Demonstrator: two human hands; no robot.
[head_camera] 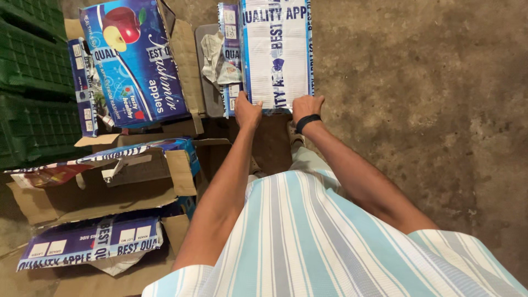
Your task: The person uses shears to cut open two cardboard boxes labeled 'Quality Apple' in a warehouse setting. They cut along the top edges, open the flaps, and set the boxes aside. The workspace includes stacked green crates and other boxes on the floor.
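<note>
A blue and white carton stands on end at the top centre, its upper part cut off by the frame edge and its lower edge meeting both hands. The left hand grips the lower left corner; its fingers curl over the edge and their tips are hidden behind the carton, so how far they are spread cannot be told. The right hand, with a black wristband just below it, holds the lower right corner in the same way: knuckles show, fingertips are hidden. Both hands are closed on the carton, which lies directly beyond the fingers, touching them.

Just left of the left hand's fingers, crumpled paper sits in an open box whose inside is hard to make out. Further left, a second blue carton printed with an apple picture lies tilted on brown flaps. Below and left of the fingers, nearer the body, opened cardboard boxes overlap; their contents are in shadow. A flattened blue box lies at the lower left, partly cut off. Green crates fill the left edge, only partly in view. To the right of the right hand's fingers is bare concrete floor. A striped shirt covers the bottom of the view and hides the ground beneath.
</note>
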